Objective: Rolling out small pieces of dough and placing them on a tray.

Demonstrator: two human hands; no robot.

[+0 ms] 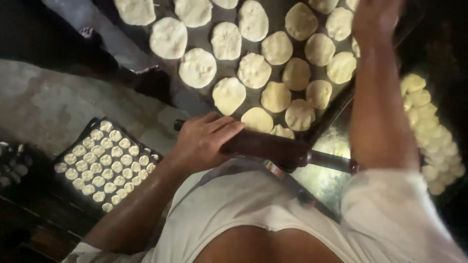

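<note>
Left hand [204, 141] gripped the dark rolling pin [273, 148], a stiff, heavy tool best held at its ends, at the bench's near edge, while right hand [375, 17], grip indeterminate, reached over soft, fragile dough discs [253, 70].

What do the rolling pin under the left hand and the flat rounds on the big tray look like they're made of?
Rolling pin: probably wood, dark brown and smooth with a dull sheen. Flat rounds: raw dough, pale, matte and floury, with dimpled, uneven edges. Left hand rests on the pin.
</note>
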